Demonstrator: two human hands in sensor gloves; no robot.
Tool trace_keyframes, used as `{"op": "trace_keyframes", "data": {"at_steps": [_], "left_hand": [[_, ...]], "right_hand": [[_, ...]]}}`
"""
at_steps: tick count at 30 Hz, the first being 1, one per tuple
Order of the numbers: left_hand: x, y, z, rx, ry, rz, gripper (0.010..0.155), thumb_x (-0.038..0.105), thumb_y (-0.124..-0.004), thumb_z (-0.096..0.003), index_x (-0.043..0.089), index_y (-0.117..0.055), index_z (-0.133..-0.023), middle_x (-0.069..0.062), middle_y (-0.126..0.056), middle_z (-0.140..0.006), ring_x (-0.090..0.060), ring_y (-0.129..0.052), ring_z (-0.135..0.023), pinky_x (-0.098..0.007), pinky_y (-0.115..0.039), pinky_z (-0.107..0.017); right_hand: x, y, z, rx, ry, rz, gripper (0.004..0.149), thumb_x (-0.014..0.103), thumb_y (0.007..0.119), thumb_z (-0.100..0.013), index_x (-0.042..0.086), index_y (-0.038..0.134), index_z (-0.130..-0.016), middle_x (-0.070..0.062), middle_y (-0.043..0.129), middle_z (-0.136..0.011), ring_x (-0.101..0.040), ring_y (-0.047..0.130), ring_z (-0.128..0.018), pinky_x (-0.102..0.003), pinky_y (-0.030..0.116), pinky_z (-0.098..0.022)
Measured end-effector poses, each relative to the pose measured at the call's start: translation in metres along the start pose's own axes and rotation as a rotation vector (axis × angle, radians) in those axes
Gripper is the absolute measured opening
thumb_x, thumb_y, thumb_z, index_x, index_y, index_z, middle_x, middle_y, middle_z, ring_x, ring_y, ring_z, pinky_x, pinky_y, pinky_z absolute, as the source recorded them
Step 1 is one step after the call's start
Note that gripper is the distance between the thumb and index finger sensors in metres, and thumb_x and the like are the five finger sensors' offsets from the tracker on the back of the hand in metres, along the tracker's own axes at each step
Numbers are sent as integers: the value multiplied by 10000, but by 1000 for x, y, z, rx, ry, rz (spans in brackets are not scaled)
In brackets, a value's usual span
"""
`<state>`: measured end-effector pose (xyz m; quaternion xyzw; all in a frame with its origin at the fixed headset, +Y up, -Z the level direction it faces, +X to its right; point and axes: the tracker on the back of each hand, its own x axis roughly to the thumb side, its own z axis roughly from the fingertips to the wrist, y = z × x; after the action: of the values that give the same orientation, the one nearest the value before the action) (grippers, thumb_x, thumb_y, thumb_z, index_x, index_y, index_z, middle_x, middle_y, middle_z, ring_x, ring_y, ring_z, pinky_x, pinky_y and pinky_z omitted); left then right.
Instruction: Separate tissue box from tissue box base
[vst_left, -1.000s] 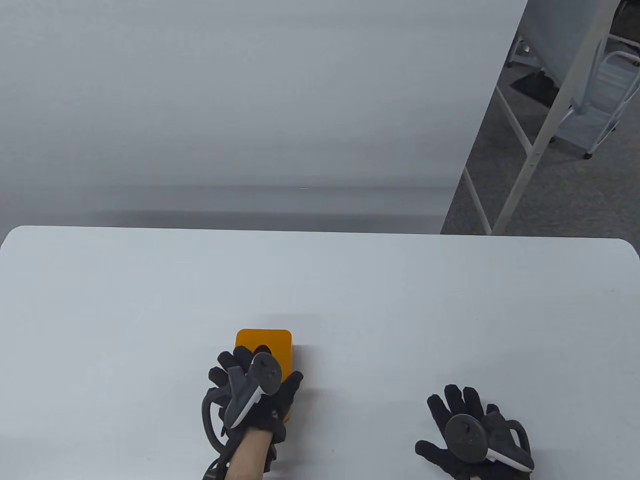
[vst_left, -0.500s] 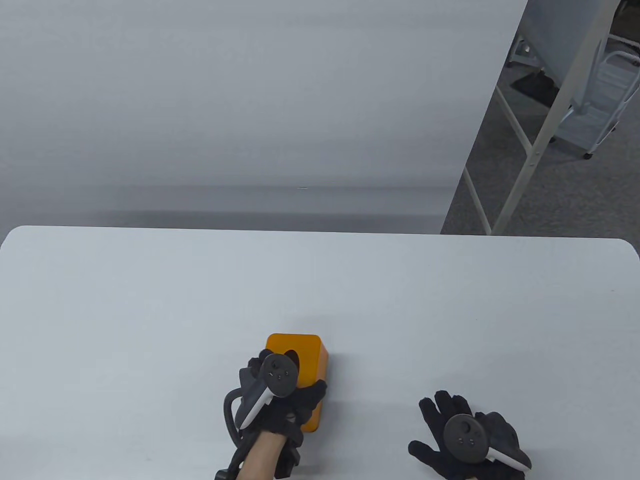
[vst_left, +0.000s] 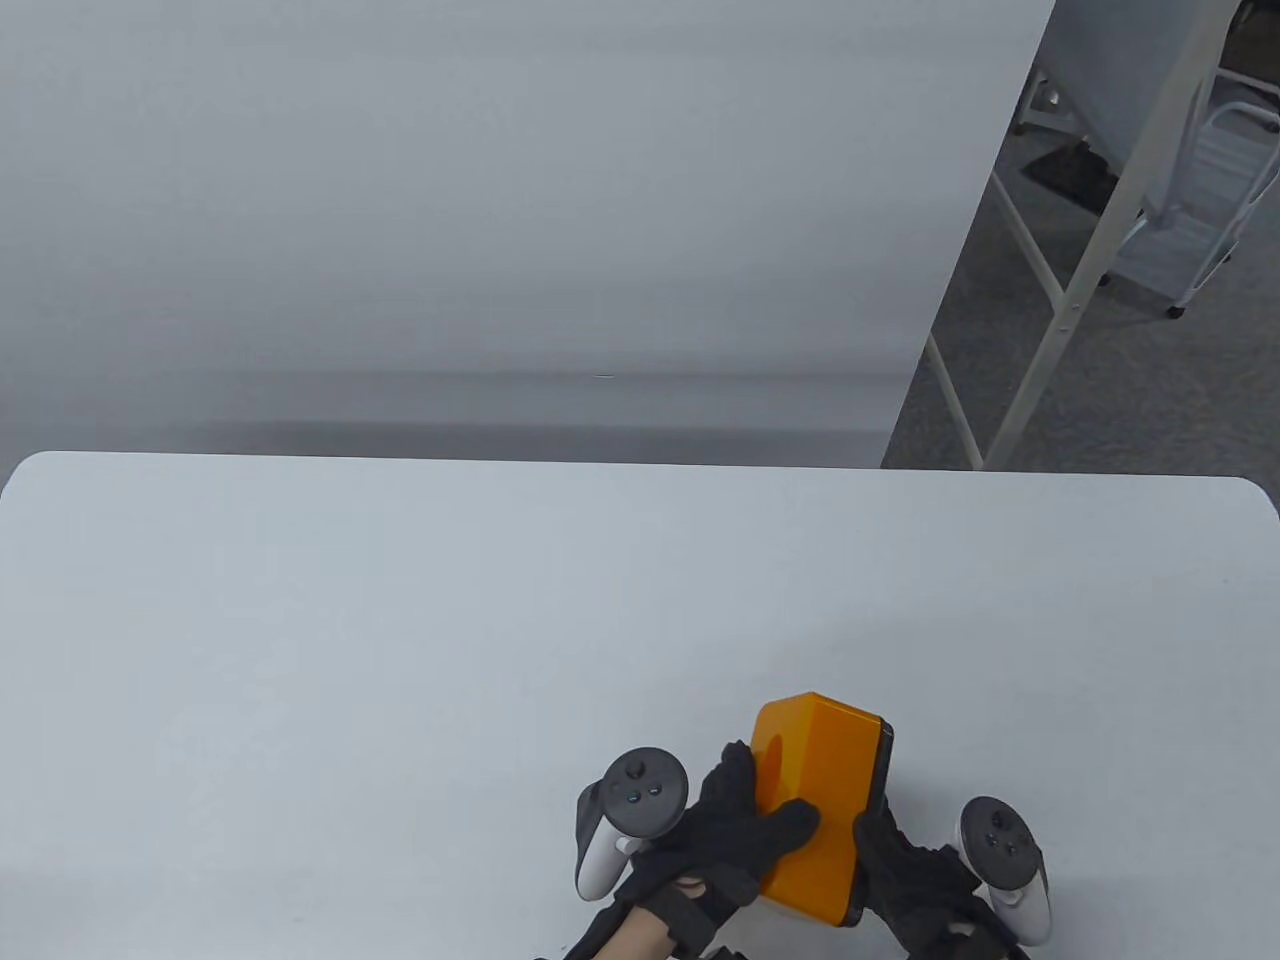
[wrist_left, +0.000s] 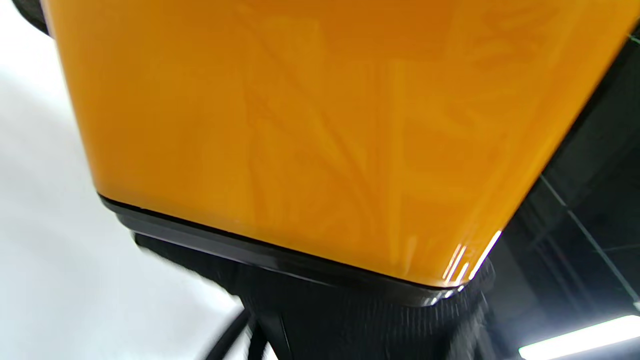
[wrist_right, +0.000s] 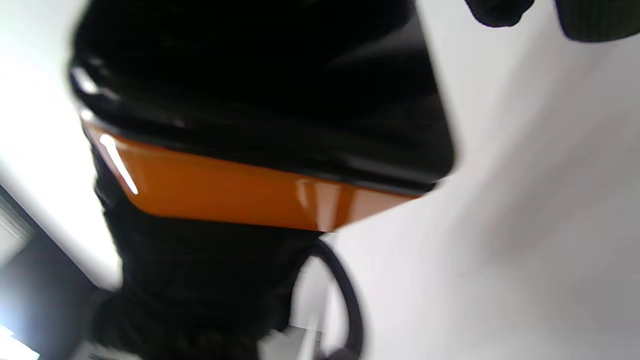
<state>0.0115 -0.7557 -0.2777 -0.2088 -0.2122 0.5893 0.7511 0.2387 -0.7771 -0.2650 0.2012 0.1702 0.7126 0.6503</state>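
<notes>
Tissue box (vst_left: 815, 800) is gripped by left hand (vst_left: 735, 830); black base (vst_left: 884, 790) is grasped by right hand (vst_left: 915, 875). Pulling apart is required next.

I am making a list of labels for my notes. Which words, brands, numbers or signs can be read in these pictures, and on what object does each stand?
None can be read: the glossy orange plastic tissue box and its black plastic base show no print.
</notes>
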Motion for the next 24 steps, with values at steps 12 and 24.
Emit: {"op": "trace_keyframes", "data": {"at_steps": [12, 24], "left_hand": [[-7, -1, 2, -15, 63, 96, 1211, 826, -582, -536, -179, -135, -1042, -513, -205, -1003, -719, -561, -865, -721, -686, -525], [-1, 2, 2, 0, 47, 53, 1181, 820, -583, -545, -159, -176, -1066, -512, -247, -1008, -718, -598, -840, -716, -695, -518]], "right_hand": [[3, -6, 1, -46, 30, 42, 1155, 828, 472, -547, -118, -18, -993, -592, 183, -920, -688, 712, -762, -657, 771, -466], [9, -7, 6, -101, 29, 64, 1145, 818, 517, -539, -93, 10, -1012, -592, 201, -914, -698, 704, -738, -685, 747, -445]]}}
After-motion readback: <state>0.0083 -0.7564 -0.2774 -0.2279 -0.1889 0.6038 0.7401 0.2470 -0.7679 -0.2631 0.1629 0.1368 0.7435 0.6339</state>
